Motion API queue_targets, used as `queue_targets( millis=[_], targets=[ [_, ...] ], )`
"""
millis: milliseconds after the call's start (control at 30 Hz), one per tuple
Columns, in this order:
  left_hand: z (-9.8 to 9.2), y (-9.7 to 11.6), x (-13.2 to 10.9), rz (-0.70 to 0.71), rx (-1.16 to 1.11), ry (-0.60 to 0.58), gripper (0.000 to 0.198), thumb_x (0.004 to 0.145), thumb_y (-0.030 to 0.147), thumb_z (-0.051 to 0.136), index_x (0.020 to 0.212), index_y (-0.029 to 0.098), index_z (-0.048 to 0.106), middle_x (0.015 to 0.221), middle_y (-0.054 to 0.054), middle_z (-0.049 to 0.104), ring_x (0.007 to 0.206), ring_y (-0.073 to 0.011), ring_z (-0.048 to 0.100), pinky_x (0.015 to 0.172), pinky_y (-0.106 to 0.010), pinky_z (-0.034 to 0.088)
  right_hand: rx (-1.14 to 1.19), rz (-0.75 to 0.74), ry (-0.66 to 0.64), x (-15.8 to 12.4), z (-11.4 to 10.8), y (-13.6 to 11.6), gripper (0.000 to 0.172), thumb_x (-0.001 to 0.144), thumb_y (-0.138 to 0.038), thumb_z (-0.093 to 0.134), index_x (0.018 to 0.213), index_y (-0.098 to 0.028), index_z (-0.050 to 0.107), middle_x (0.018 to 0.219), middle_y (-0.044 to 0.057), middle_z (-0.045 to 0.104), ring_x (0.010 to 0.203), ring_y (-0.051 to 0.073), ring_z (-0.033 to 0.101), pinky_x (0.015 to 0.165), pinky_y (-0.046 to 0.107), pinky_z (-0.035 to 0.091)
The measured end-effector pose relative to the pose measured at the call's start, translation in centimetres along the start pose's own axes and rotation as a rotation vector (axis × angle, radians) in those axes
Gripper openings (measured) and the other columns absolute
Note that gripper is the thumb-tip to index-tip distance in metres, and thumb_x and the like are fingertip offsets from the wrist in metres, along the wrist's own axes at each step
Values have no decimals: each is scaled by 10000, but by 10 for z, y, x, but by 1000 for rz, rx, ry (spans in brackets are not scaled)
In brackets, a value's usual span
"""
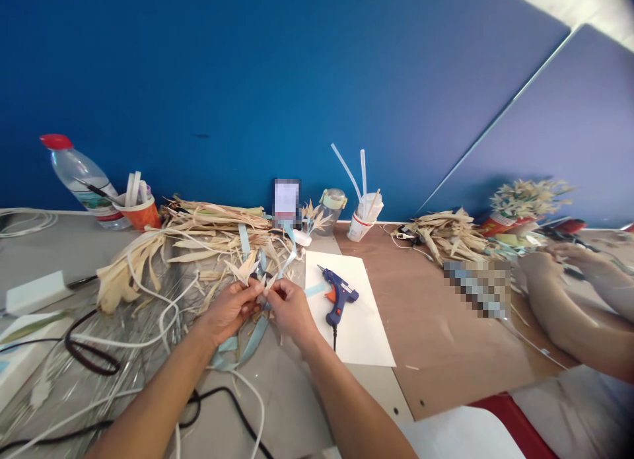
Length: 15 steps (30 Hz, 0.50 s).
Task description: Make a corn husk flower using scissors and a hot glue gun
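Note:
My left hand [232,310] is closed in a pinch on a small pale flower of dried corn husk [242,271], whose pointed petals stick up above the fingers. Close beside it, my right hand [292,307] pinches a narrow pointed husk piece [269,282] by its lower end. The fingertips of both hands nearly meet, and the join between the pieces is hidden. Light blue ribbon [253,340] lies below the hands. To the right, a blue glue gun [339,297] with an orange trigger rests on a white sheet of paper [369,333].
Dried husks [218,218] are heaped behind my hands. White cables [158,340] and black cables cross the left side. A tilted bottle [82,175], an orange cup [141,214] and a cup with glue sticks [361,229] stand along the wall. A co-worker's arms [559,300] are at far right.

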<state>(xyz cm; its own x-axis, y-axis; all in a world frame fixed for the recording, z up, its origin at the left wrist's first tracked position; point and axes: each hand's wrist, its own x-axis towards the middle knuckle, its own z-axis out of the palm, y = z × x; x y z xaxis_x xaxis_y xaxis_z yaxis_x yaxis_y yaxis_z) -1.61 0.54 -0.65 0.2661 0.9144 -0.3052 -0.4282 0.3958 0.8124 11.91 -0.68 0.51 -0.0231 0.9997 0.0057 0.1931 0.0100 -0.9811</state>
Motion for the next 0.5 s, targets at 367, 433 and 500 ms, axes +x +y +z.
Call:
queue_targets(
  millis=[367, 433, 500],
  targets=[
    [-1, -2, 1, 30, 58, -19, 239, 668, 298, 752, 634, 159, 561, 426, 82, 394, 436, -71, 416, 529, -219, 431, 108, 67, -72, 2, -2, 7, 139, 747, -262, 506, 632, -195, 465, 518, -43, 533, 495, 113, 512, 484, 212, 371],
    [-2, -3, 3, 40, 56, -42, 245, 681, 303, 741, 621, 159, 552, 428, 77, 402, 440, -77, 432, 526, -221, 430, 133, 85, -77, 2, -2, 7, 135, 752, -260, 509, 641, -196, 466, 516, -38, 551, 495, 120, 542, 483, 212, 384],
    [-4, -5, 4, 41, 61, -58, 257, 690, 313, 735, 614, 158, 544, 430, 74, 415, 439, -79, 446, 518, -219, 427, 136, 100, -84, 1, -2, 5, 134, 756, -251, 511, 641, -195, 469, 510, -38, 558, 490, 121, 555, 480, 209, 390]
  ],
)
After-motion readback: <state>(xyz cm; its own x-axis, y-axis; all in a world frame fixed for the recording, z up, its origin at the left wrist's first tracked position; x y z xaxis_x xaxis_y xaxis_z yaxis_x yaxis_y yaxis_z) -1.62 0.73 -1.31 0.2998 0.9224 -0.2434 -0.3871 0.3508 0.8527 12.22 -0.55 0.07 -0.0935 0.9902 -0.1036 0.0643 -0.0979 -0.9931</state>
